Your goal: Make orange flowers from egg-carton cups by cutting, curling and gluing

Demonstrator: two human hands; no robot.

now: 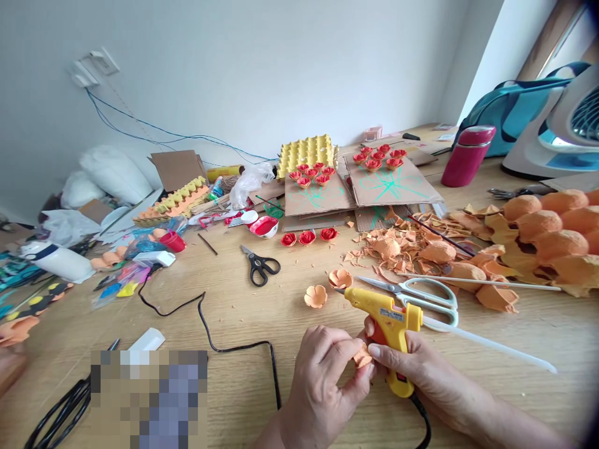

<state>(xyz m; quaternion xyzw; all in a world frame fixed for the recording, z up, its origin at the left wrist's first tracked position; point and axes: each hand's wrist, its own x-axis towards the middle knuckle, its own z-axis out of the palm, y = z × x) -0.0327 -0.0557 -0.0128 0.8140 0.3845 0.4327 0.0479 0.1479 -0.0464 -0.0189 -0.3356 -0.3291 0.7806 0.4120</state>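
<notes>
A small orange egg-carton flower (pixel 362 356) is pinched in the fingers of my left hand (pixel 321 377). My right hand (pixel 423 362) wraps round the handle of a yellow hot glue gun (pixel 384 313), and its thumb touches the flower's edge. The nozzle points up and to the left, and a clear glue stick (pixel 491 343) sticks out of the back. Just beyond the nozzle lie two orange cut flower cups, one (pixel 316 297) nearer and another (pixel 340 279) behind it. White-handled scissors (pixel 428 296) rest behind the gun.
Orange carton scraps (pixel 402 246) and an egg tray (pixel 538 231) spread at right. Cardboard sheets (pixel 395 181) carry red flowers; more red flowers (pixel 307 237) sit before them. Black scissors (pixel 262 268), a black cord (pixel 229 349) and a pink flask (pixel 468 156) are on the table.
</notes>
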